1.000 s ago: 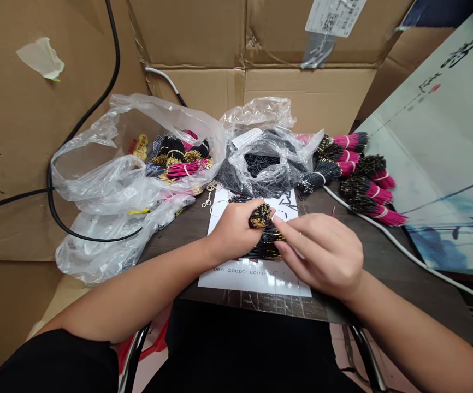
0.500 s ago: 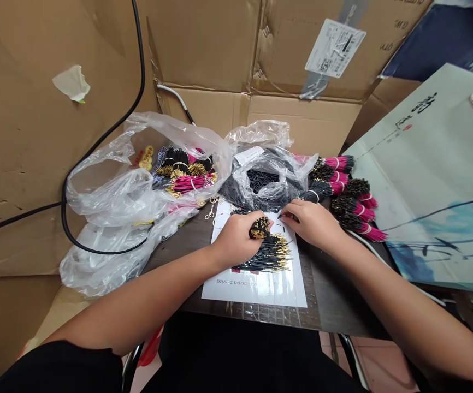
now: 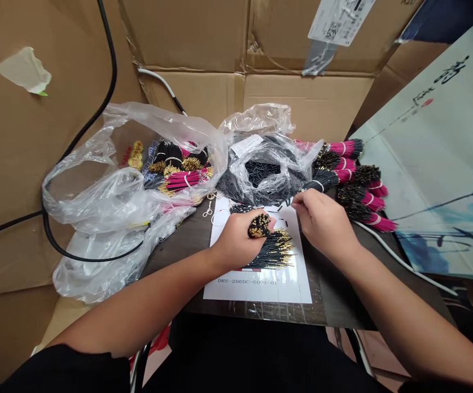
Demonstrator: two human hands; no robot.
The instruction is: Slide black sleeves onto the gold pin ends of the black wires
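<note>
My left hand (image 3: 236,240) is wrapped round a bundle of black wires (image 3: 260,226), whose gold ends face me. Beneath it, more loose black wires with gold tips (image 3: 277,251) lie on a white printed sheet (image 3: 256,292). My right hand (image 3: 322,221) is closed in a pinch at the sheet's upper right, beside small black tube pieces (image 3: 283,205); whether one sits between the fingertips is unclear. Just beyond, an open clear plastic bag (image 3: 297,158) holds many short black tubes (image 3: 261,173).
Tied pink-and-black wire bundles (image 3: 367,199) are stacked at right, before a pale paper bag (image 3: 437,164). A plastic bag (image 3: 109,202) with more bundles (image 3: 183,177) stands left, crossed by a black cable (image 3: 107,87). Cardboard walls (image 3: 195,33) enclose the table (image 3: 338,295).
My right hand has moved slightly right and away from the left hand, towards the bag of tubes. My left hand keeps its hold on the wires. The camera view has shifted a little.
</note>
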